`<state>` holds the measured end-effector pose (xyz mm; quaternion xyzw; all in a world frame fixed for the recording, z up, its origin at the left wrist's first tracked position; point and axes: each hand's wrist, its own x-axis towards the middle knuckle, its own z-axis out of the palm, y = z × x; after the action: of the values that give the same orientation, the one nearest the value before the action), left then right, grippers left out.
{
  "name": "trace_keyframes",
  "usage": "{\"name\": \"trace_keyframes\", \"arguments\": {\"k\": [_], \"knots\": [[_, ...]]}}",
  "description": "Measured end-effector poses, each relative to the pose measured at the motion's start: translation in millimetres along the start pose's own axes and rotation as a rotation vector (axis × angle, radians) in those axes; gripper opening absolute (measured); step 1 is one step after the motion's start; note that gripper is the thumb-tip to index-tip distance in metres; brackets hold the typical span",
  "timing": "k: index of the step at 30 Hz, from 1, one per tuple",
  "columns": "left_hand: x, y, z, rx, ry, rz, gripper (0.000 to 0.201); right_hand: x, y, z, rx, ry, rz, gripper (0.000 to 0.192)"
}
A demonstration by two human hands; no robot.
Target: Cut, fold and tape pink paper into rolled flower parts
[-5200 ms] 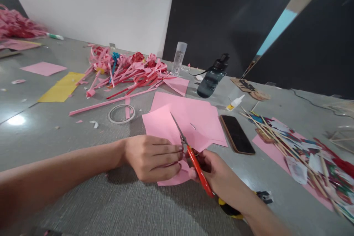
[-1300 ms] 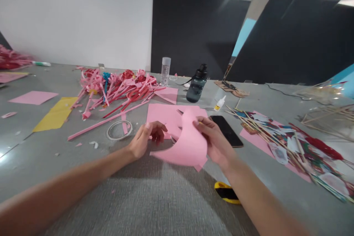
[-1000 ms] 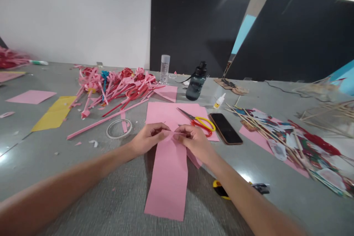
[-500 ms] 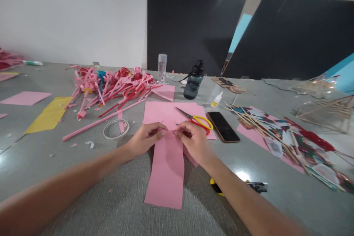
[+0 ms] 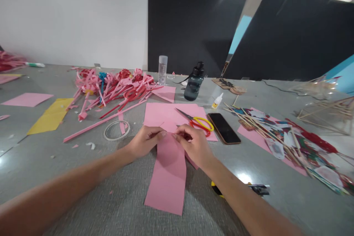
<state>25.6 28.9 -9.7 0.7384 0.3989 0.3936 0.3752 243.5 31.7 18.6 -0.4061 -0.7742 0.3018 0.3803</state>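
Note:
A wide strip of pink paper (image 5: 168, 177) hangs from my fingers toward me, its lower end near the table's front. My left hand (image 5: 145, 141) pinches its upper left edge between thumb and fingers. At the upper right edge, my right hand (image 5: 195, 143) holds the same strip in a like pinch. Just beyond my fingers lies a larger pink sheet (image 5: 157, 112), partly hidden by my hands. Scissors (image 5: 197, 121) with yellow and red handles rest on that sheet, behind my right hand. Another pink piece shows partly beneath my right palm.
Left of my hands lies a tape roll (image 5: 116, 131); behind it spreads a heap of pink and red paper strips (image 5: 116, 86). To the right are a phone (image 5: 224, 128), a glue bottle (image 5: 217, 101), thin sticks (image 5: 265, 132) and a yellow-black cutter (image 5: 258, 189). A dark water bottle (image 5: 194, 83) stands behind.
Both hands keep their pinch on the pink strip. The strip's upper part has shifted slightly to the right, and the right fingers have moved a little closer to the left ones.

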Motion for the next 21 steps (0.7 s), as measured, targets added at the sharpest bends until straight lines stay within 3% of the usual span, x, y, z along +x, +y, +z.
{"name": "trace_keyframes", "arguments": {"k": [11, 15, 21], "knots": [[2.0, -5.2, -0.5, -0.05, -0.027, 0.001, 0.043, -0.6, -0.5, -1.1, -0.051, -0.031, -0.095, 0.01], [1.4, -6.5, -0.2, -0.02, -0.003, -0.008, 0.043, -2.1, -0.1, 1.4, 0.021, -0.026, -0.039, 0.004], [1.1, -2.8, 0.0, 0.018, -0.008, 0.013, 0.043, -1.0, 1.2, 2.6, 0.22, -0.024, 0.099, 0.023]]}}
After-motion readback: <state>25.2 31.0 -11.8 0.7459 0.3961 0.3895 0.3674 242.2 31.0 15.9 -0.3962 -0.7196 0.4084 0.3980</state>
